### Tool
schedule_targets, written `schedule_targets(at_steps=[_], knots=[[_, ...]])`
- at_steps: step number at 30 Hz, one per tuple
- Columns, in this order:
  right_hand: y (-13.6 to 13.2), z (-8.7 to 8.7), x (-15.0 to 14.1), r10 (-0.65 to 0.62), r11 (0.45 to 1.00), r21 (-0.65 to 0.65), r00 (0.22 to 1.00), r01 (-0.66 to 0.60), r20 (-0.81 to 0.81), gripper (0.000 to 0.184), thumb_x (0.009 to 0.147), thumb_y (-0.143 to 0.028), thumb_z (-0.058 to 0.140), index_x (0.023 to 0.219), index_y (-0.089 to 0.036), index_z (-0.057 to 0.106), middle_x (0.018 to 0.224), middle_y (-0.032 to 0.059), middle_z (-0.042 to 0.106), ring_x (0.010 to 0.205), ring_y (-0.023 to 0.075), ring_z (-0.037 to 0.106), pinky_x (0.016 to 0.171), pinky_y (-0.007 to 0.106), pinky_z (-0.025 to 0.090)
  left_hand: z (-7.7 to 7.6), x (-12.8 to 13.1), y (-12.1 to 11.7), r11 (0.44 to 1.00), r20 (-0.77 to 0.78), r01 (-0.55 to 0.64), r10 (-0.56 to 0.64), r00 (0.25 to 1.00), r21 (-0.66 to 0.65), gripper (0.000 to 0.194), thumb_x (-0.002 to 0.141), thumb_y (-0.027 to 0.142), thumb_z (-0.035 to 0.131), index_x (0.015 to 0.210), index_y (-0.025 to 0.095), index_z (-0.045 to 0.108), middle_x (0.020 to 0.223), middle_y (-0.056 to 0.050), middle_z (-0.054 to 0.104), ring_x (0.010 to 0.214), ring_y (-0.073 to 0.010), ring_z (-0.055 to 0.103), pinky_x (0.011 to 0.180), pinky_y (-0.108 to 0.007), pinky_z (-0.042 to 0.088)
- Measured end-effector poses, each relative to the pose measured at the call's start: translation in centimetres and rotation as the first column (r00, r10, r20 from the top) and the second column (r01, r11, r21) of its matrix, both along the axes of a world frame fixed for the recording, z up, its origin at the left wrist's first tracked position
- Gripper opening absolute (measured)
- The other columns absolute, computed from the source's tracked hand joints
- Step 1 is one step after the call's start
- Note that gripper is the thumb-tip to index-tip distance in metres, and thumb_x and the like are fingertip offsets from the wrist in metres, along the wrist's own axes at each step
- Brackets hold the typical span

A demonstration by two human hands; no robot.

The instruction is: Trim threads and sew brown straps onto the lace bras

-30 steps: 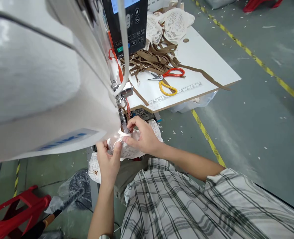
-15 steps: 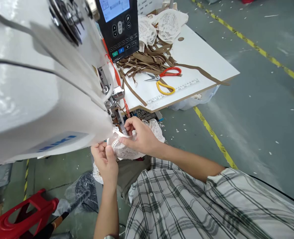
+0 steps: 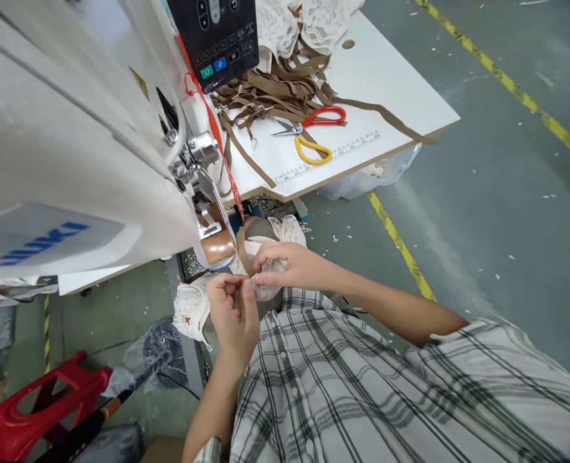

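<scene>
A white lace bra [image 3: 191, 308] hangs in front of the sewing machine's free arm, one cup at the left with a small brown bow and more lace at the right. A brown strap [image 3: 244, 251] runs down toward my fingers. My left hand [image 3: 234, 315] is closed in a pinch on the bra's edge, the exact spot hidden by the fingers. Close beside it, my right hand [image 3: 289, 267] pinches the bra where the strap comes down. Both hands are just below the presser foot [image 3: 210, 228], and the bra is apart from it.
The white JUKI sewing machine [image 3: 72, 173] fills the left, with a control panel [image 3: 227, 48] behind. On the white table [image 3: 385, 83] lie brown straps [image 3: 270, 90], scissors [image 3: 313, 132] with red and yellow handles, and lace cups [image 3: 323, 22]. A red frame [image 3: 48, 399] stands lower left.
Both hands have drawn the bra away from under the presser foot, toward my body, and come closer together. The view has shifted, and the brown strap now shows.
</scene>
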State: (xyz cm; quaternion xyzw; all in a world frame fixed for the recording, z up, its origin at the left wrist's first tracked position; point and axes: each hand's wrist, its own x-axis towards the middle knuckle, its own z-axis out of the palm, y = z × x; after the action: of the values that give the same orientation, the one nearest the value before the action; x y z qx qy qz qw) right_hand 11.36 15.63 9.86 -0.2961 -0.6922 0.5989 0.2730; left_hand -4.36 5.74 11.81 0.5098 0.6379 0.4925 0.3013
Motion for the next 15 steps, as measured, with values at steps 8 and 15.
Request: schedule_targets(at_steps=[8,15], knots=[[-1.7,-0.2,1.5,0.011,0.997,-0.076,1.000,-0.012,-0.014,0.016,0.089,-0.032,0.068,0.087,-0.017,0.071,0.082,0.0001,0.064,0.077,0.0128,0.054,0.072,0.025,0.039,-0.2,0.3,-0.2,0.997,0.020,0.034,-0.033,0.999,-0.074,0.011,0.099,0.029,0.057,0.100,0.022,0.050,0.085,-0.001,0.063,0.075,-0.0120,0.065,0.070,-0.024,0.054],[-2.1,0.1,2.2,0.000,1.000,-0.026,0.999,0.001,0.046,0.014,0.086,-0.029,0.070,0.082,-0.015,0.068,0.080,-0.0001,0.064,0.072,0.0110,0.053,0.066,0.023,0.036,1.1,-1.9,0.3,0.954,-0.383,0.293,-0.249,0.889,0.060,0.037,0.094,0.013,0.053,0.130,0.022,0.051,0.127,-0.011,0.063,0.123,-0.0227,0.061,0.103,-0.042,0.050]])
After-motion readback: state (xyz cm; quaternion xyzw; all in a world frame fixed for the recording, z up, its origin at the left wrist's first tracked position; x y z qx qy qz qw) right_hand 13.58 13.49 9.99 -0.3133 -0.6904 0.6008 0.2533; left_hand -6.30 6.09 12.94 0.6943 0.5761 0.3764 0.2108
